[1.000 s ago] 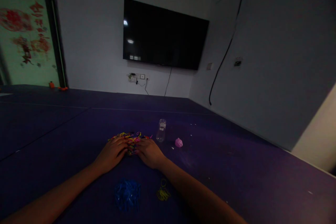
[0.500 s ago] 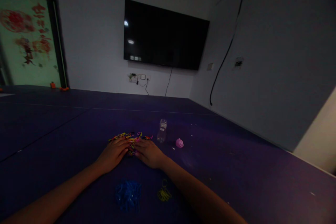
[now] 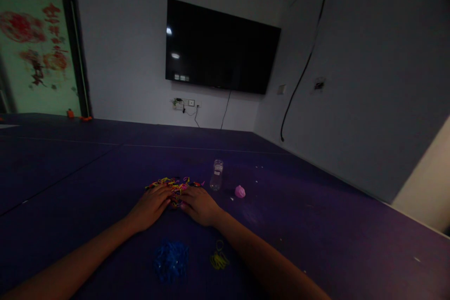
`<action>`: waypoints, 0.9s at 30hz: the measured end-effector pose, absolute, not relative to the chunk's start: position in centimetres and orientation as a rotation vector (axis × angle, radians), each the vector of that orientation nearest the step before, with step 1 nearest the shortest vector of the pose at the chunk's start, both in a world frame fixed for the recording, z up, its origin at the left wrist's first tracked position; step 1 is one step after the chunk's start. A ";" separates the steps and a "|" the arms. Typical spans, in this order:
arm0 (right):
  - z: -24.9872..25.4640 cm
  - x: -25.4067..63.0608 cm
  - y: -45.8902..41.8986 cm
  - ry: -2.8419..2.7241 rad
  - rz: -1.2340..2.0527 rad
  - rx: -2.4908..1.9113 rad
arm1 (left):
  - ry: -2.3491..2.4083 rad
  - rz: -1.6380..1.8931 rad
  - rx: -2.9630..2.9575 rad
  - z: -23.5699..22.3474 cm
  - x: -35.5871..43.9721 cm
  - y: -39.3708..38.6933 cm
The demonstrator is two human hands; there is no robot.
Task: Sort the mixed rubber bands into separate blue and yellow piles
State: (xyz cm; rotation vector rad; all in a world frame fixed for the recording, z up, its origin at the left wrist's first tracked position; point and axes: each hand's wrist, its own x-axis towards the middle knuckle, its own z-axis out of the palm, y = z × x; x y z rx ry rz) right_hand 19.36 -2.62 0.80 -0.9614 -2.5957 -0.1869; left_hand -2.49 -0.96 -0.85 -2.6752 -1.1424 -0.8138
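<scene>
A spread of small multicoloured rubber bands [image 3: 176,186], yellow, pink, red and black, lies on the dark purple surface [image 3: 105,187]. My left hand [image 3: 152,206] rests flat over its left side, fingers stretched out. From the right, my right hand [image 3: 200,204] lies on the same bands, palm down with its fingers extended. Bands show between the two sets of fingertips; what lies under the palms is hidden. Nearer to me, between my forearms, are a heap of blue bands [image 3: 171,261] and a smaller bunch of yellow bands [image 3: 219,260].
Just beyond my right hand stands a clear plastic bottle [image 3: 216,176]. A pink rounded object [image 3: 240,191], perhaps a cap, sits right of it. White scraps dot the surface to the right. A television [image 3: 221,47] hangs on the far wall, and a black cable [image 3: 302,72] dangles at the right.
</scene>
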 end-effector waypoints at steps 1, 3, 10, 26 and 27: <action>0.7 19.4 -2.6 -2.592 -0.190 -0.971 | -1.148 -0.812 -2.672 -0.9 -2.5 -1.0; 0.7 19.4 -2.6 -2.584 -0.197 -0.984 | -1.154 -0.808 -2.669 -0.8 -2.5 -1.1; 0.7 19.3 -2.6 -2.601 -0.222 -0.995 | -1.150 -0.800 -2.669 -0.6 -2.4 -1.0; 1.5 19.2 -3.1 -2.646 -0.245 -0.833 | -1.076 -0.836 -2.605 -0.5 -2.4 -0.8; 1.5 19.2 -3.1 -2.655 -0.242 -0.814 | -1.066 -0.846 -2.597 -0.5 -2.4 -0.9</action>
